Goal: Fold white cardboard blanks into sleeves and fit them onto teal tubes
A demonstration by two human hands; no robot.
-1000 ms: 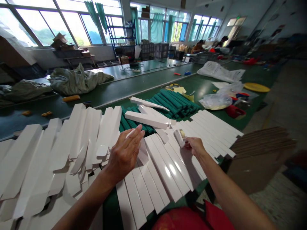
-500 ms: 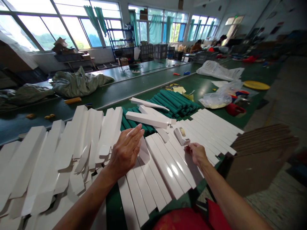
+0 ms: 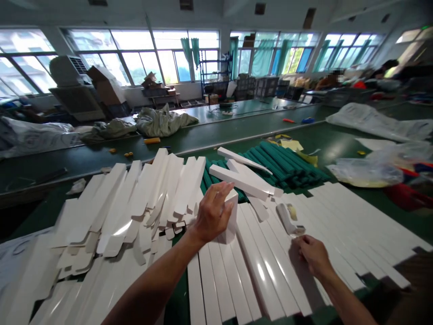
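My left hand (image 3: 213, 214) stands upright over the strips, with the raised end of a white folded card strip (image 3: 230, 217) against its palm side. My right hand (image 3: 314, 255) rests on a flat row of glossy white card strips (image 3: 267, 275), just below a white tape dispenser (image 3: 286, 219) with a yellowish roll. Its fingers are curled, and nothing shows in them. A heaped pile of folded white strips (image 3: 135, 203) lies to the left. Several loose white strips (image 3: 238, 178) lie across a stack of green rolls (image 3: 284, 164).
Long green workbenches (image 3: 216, 140) run toward the windows. Plastic bags (image 3: 365, 171) and a red item (image 3: 402, 196) lie on the right of my bench. Grey sacks (image 3: 162, 121) sit on the far bench. A person (image 3: 328, 81) sits in the distance.
The view has swung right and upward. My left hand has moved right, with the strip end standing beside it. My right hand has moved away from the tape dispenser, down and right.
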